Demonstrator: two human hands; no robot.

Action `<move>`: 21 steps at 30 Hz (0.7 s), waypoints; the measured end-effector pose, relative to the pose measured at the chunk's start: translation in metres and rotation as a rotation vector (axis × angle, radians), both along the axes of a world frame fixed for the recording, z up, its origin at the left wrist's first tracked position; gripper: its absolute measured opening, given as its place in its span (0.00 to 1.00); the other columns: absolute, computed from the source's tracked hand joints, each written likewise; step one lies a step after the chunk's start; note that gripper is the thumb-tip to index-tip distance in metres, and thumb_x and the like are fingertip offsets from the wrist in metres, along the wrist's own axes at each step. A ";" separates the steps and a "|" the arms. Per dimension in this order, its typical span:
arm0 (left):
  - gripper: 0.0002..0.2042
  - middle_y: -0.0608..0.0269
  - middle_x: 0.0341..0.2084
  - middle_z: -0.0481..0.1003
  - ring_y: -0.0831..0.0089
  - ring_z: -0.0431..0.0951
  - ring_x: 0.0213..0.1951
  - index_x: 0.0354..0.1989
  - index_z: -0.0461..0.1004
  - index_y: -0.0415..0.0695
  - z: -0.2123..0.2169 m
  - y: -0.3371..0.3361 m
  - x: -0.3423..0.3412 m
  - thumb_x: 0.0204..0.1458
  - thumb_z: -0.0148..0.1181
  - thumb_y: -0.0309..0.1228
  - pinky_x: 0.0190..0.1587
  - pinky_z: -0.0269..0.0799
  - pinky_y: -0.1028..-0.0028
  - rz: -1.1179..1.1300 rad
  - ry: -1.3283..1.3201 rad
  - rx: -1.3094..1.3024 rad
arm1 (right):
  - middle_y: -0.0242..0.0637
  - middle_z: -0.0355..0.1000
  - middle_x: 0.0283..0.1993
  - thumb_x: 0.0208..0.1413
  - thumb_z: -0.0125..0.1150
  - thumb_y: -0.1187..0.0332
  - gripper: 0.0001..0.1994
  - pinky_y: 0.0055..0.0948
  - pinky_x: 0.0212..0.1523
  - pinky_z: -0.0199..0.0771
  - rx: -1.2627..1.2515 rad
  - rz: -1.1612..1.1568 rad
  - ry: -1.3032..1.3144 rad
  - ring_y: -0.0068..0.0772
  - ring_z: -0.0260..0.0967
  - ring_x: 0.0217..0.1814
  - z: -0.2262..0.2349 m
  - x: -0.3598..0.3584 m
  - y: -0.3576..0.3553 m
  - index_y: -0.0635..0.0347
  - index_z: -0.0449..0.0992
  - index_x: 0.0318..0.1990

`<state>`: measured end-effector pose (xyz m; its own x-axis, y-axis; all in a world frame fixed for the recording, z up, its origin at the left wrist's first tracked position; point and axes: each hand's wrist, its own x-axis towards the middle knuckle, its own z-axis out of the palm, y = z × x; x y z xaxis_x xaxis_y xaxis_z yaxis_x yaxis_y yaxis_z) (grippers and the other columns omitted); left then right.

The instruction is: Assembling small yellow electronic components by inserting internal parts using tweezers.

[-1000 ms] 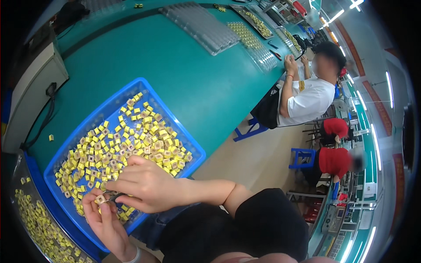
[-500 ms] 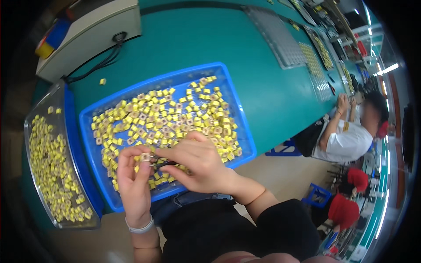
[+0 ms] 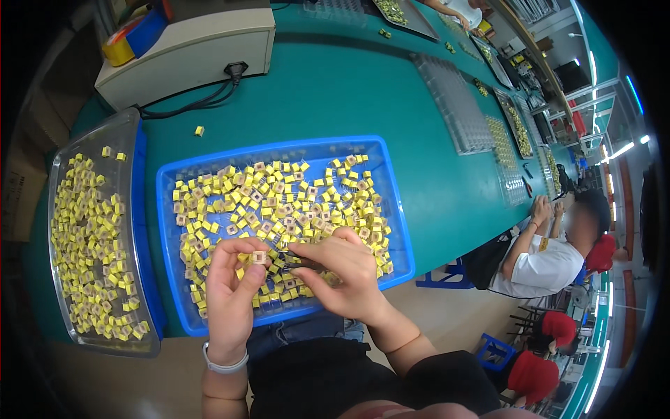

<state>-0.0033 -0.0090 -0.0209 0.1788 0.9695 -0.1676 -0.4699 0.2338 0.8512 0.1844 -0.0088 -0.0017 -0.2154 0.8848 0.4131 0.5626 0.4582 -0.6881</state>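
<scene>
Between the thumb and fingers of my left hand (image 3: 234, 293) is a small transformer (image 3: 259, 258), its pale square core facing up. Close to its right, my right hand (image 3: 345, 272) pinches dark tweezers (image 3: 299, 265), mostly hidden by the fingers. Their tips are apart from the transformer as far as I can see. Both hands are over the near part of a blue tray (image 3: 408, 230), where many yellow-wrapped transformers (image 3: 279, 188) with thin pins lie loosely heaped.
On the left, a clear tray (image 3: 98, 343) of more transformers rests on a blue bin (image 3: 150, 279). One loose transformer (image 3: 199, 130) lies near a beige box (image 3: 188, 56) with a black cable (image 3: 202, 103). Clear blister trays (image 3: 453, 105) lie rightward; a co-worker (image 3: 544, 258) sits beyond.
The view has shifted, so the tray and hands appear lower and farther right. My right hand with the tweezers has drawn back slightly from the transformer, which stays in my left hand.
</scene>
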 end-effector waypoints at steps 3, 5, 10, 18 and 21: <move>0.10 0.60 0.46 0.71 0.76 0.70 0.47 0.46 0.67 0.42 0.000 0.001 0.001 0.58 0.57 0.21 0.53 0.66 0.75 -0.005 -0.010 0.005 | 0.33 0.78 0.28 0.43 0.73 0.74 0.16 0.29 0.36 0.63 -0.008 -0.007 -0.005 0.29 0.75 0.29 0.001 0.000 0.001 0.61 0.81 0.44; 0.10 0.60 0.46 0.71 0.76 0.70 0.47 0.46 0.67 0.42 0.000 0.002 0.001 0.58 0.57 0.21 0.53 0.66 0.75 -0.010 -0.005 0.015 | 0.33 0.78 0.28 0.44 0.72 0.74 0.16 0.29 0.36 0.63 -0.013 -0.008 -0.009 0.29 0.75 0.29 0.002 0.000 0.001 0.61 0.81 0.44; 0.09 0.61 0.46 0.72 0.76 0.70 0.47 0.46 0.67 0.42 0.003 -0.003 -0.001 0.58 0.56 0.21 0.53 0.66 0.76 -0.006 0.005 0.010 | 0.34 0.78 0.28 0.43 0.73 0.74 0.16 0.29 0.36 0.64 -0.014 -0.022 -0.003 0.29 0.75 0.28 0.005 -0.005 -0.001 0.62 0.81 0.43; 0.10 0.61 0.46 0.72 0.79 0.71 0.43 0.48 0.66 0.43 -0.002 -0.002 -0.002 0.61 0.55 0.24 0.40 0.65 0.81 -0.020 0.105 -0.023 | 0.35 0.77 0.27 0.42 0.71 0.76 0.13 0.29 0.38 0.64 -0.015 -0.007 -0.040 0.31 0.72 0.26 0.005 -0.006 0.001 0.63 0.82 0.39; 0.10 0.61 0.47 0.72 0.78 0.71 0.43 0.49 0.66 0.43 0.002 0.000 -0.001 0.60 0.56 0.25 0.40 0.65 0.81 -0.012 0.079 -0.020 | 0.36 0.77 0.26 0.41 0.71 0.77 0.13 0.29 0.39 0.63 -0.001 -0.032 -0.032 0.30 0.71 0.25 0.007 -0.008 -0.001 0.66 0.82 0.38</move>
<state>-0.0042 -0.0087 -0.0188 0.1754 0.9638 -0.2010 -0.3988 0.2562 0.8805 0.1761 -0.0096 0.0050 -0.2001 0.8920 0.4054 0.5985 0.4389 -0.6702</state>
